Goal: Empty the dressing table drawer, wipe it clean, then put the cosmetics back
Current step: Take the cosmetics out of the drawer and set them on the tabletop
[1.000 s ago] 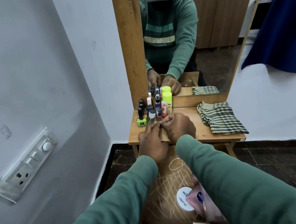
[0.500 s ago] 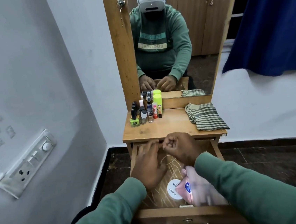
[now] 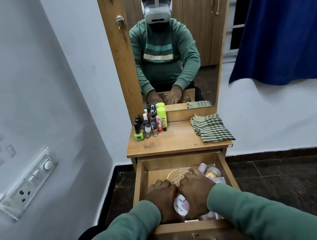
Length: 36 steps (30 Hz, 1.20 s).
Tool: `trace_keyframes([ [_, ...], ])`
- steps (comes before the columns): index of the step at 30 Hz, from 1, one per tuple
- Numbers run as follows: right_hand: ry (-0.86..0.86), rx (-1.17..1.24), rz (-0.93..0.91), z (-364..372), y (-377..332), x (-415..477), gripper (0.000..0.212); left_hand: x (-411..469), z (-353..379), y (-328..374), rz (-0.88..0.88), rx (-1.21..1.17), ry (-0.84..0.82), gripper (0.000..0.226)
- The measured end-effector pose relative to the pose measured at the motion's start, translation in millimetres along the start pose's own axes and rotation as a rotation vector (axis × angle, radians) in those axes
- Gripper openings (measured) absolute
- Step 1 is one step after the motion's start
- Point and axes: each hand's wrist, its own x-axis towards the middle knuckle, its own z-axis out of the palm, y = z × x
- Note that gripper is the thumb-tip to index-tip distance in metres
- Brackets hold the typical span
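Green ribbed-cuff sweatshirt sleeves (image 3: pixel 126 230) cover both arms; the mirror shows a white headset (image 3: pixel 157 12).

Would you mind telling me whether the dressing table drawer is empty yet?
Not empty. The open drawer still holds a white round tin and pink packets, with both hands inside it.

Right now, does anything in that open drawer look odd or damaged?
Yes: the drawer floor has pale scribbled lines scratched or drawn across the wood, near the back. Nothing looks spilled, and the bottles on top stand upright.
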Motion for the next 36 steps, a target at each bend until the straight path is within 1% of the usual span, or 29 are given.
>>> trace_keyframes([
  [3, 0.006, -0.056, 0.015, 4.8, -5.3, -1.5, 0.06, 2.1, 1.2, 1.6, -0.016, 0.005, -0.003, 0.082],
  [6, 0.034, -0.042, 0.029, 8.9, -8.3, -1.3, 0.062, 2.3, 1.6, 0.0, -0.029, -0.006, 0.008, 0.079],
  [10, 0.056, -0.001, 0.022, 9.3, -8.9, 1.7, 0.069, 0.9, -2.5, -2.4, -0.046, -0.026, 0.013, 0.079],
  [12, 0.087, 0.037, 0.016, 7.1, -8.5, 3.6, 0.071, -2.0, -5.5, -4.8, -0.059, -0.044, 0.04, 0.076],
  [16, 0.157, 0.167, 0.033, -0.9, -9.2, 8.7, 0.063, -12.5, -16.7, -13.4, -0.094, -0.121, 0.081, 0.066],
  [20, 0.189, 0.274, 0.054, -14.5, -8.1, 21.5, 0.061, -21.8, -36.2, -26.3, -0.138, -0.148, 0.165, 0.06],
  [25, 0.289, 0.381, 0.056, -36.0, 1.1, 42.4, 0.071, -28.9, -62.4, -49.4, -0.155, -0.263, 0.298, 0.061],
  [27, 0.33, 0.417, 0.066, -46.4, 6.1, 53.4, 0.071, -29.4, -72.3, -59.1, -0.172, -0.32, 0.365, 0.059],
  [31, 0.391, 0.471, 0.088, -63.4, 15.5, 77.6, 0.081, -26.0, -86.6, -74.3, -0.222, -0.382, 0.459, 0.052],
  [36, 0.474, 0.583, 0.144, -70.0, 17.9, 104.0, 0.077, -14.0, -92.2, -91.1, -0.279, -0.392, 0.544, 0.052],
])
